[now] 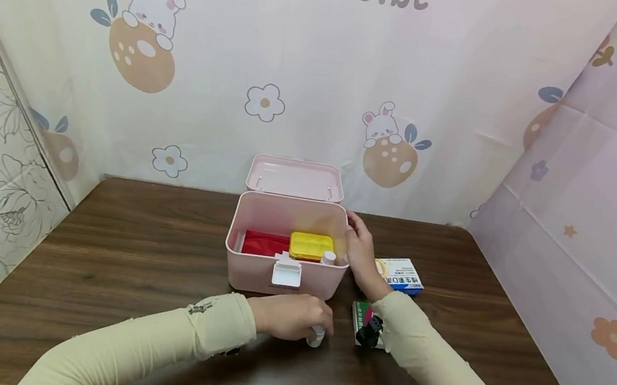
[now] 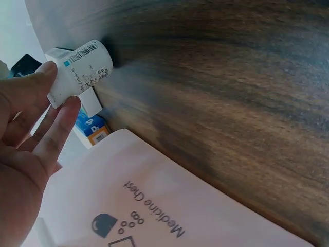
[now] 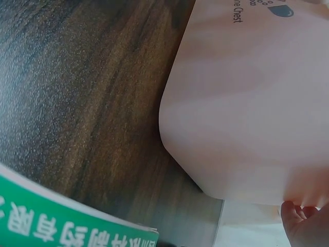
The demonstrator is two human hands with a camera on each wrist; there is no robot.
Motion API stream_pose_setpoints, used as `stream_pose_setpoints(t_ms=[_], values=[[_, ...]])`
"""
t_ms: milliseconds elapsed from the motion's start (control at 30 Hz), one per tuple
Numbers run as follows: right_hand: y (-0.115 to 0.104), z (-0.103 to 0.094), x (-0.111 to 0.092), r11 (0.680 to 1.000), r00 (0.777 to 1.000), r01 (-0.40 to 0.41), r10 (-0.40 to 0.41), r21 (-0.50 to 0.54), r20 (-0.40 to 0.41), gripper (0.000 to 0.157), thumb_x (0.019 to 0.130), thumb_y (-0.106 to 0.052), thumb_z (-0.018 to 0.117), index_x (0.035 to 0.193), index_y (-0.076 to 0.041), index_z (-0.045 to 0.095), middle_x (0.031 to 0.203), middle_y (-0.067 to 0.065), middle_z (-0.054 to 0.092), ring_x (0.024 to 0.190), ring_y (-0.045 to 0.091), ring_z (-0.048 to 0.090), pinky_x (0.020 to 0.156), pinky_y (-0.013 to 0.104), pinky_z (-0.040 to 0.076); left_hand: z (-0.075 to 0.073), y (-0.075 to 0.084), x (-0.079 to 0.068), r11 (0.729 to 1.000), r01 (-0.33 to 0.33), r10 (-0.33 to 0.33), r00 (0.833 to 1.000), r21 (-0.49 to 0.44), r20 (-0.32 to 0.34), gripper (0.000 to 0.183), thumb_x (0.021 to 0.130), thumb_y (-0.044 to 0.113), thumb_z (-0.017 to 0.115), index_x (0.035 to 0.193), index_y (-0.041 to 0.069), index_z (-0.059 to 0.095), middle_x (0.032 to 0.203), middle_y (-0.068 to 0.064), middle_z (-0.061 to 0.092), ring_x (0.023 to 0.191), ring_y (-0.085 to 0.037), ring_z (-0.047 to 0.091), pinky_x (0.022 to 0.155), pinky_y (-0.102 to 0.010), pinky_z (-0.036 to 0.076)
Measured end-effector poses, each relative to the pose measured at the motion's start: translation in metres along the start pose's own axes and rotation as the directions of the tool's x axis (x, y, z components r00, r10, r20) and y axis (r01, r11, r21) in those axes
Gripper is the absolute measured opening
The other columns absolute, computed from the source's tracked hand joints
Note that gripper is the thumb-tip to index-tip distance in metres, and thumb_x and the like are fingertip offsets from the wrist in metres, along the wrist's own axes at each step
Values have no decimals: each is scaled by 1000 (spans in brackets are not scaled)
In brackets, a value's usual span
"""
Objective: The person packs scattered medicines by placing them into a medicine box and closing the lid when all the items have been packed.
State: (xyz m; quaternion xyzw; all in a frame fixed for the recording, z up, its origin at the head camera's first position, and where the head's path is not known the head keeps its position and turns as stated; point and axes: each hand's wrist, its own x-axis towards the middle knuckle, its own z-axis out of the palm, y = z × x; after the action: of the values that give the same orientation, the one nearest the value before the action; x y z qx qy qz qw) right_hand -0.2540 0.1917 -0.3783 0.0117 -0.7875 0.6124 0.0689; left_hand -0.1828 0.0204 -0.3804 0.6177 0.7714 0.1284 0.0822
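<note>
White bottle: in front of the pink box, low over the table; I cannot tell whether its base touches the wood.
Left hand: I have its thumb and fingers clamped on one end of the bottle, pinching with the tips. So shallow a hold on a smooth, round body could slip, I judge, if the wrist twists.
Right hand: I have it against the box's right side, near the back corner; whether its fingers curl round the wall I cannot tell. Too firm a push there could slide or turn the box.
Front latch: juts from the front wall; a bottle raised too close to it could catch.
Inside the box: red pouch at the left, yellow case beside it, white-capped container near the front right corner. Anything dropped there might topple that container.
Lid: leaning back behind the box; a jolt might bring it down.
Green carton: partly hidden by the black wrist camera; a low forearm sweep could drag it.
White-and-blue carton: just beside the right wrist, so a careless outward swing could nudge it.
</note>
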Motion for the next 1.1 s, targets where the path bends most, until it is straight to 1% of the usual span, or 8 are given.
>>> stream_pose_setpoints(t_ms=[233, 433, 533, 667, 767, 900, 1000, 1100], values=[[-1, -1, 0, 999, 999, -30, 30, -14, 12, 47, 106, -10, 33, 153, -1, 35, 153, 19, 39, 136, 36, 41, 116, 49, 30, -8, 7, -2, 1000, 4, -4, 1000, -29, -1, 19, 90, 4, 75, 108, 7, 76, 105, 1, 71, 98, -5, 63, 89, -10, 45], [-1, -3, 1, 1000, 1000, -23, 23, -8, 19, 47, 107, -9, 32, 153, 1, 34, 153, 22, 39, 135, 38, 41, 116, 49, 30, -31, 14, -10, 996, -10, 6, 999, -89, -45, 18, 90, 5, 75, 108, 5, 75, 105, -2, 71, 97, -8, 63, 91, -11, 45], [1, -2, 0, 1000, 1000, -10, 10, -14, 15, 47, 106, -10, 32, 152, 0, 35, 152, 20, 40, 134, 36, 42, 115, 49, 32, -46, 17, -14, 995, -18, 11, 998, -99, -67, 21, 89, 6, 75, 110, 3, 74, 105, -5, 72, 97, -11, 64, 93, -13, 46], [2, -2, 1, 1000, 1000, -12, 12, -18, 21, 47, 106, -10, 33, 152, -1, 35, 152, 19, 41, 134, 36, 43, 115, 48, 32, -73, 19, -22, 995, 4, -12, 997, -102, -82, 24, 88, 9, 77, 111, 3, 73, 103, -4, 72, 96, -13, 64, 93, -15, 47], [2, -1, 2, 1000, 1000, -12, 13, -15, 26, 48, 106, -10, 33, 152, 0, 35, 151, 20, 41, 132, 36, 43, 114, 48, 33, -97, 17, -29, 997, -6, -5, 989, -72, -147, 24, 86, 8, 79, 109, 4, 74, 101, -2, 72, 95, -13, 63, 91, -17, 48], [1, 0, 3, 1000, 1000, -8, 8, -1, 23, 48, 105, -9, 33, 152, 1, 36, 150, 22, 41, 132, 36, 44, 113, 49, 35, -126, 11, -35, 998, -36, 22, 971, -54, -239, 21, 84, 2, 80, 104, 2, 75, 103, -4, 72, 97, -15, 65, 91, -19, 49], [0, 1, 2, 1000, 1000, -14, 14, 5, 18, 48, 105, -9, 33, 152, 1, 36, 151, 21, 41, 133, 36, 43, 113, 49, 34, -143, 6, -36, 995, -27, 5, 972, -92, -234, 22, 84, 0, 78, 106, 3, 74, 107, -4, 70, 100, -16, 66, 92, -19, 49], [0, 0, 2, 1000, 1000, -25, 25, -4, 17, 47, 106, -11, 33, 152, -1, 35, 153, 19, 39, 135, 35, 41, 115, 49, 32, -155, 1, -33, 995, 15, -36, 976, -100, -213, 26, 85, 1, 79, 109, 8, 73, 108, -2, 70, 102, -13, 66, 94, -22, 49]])
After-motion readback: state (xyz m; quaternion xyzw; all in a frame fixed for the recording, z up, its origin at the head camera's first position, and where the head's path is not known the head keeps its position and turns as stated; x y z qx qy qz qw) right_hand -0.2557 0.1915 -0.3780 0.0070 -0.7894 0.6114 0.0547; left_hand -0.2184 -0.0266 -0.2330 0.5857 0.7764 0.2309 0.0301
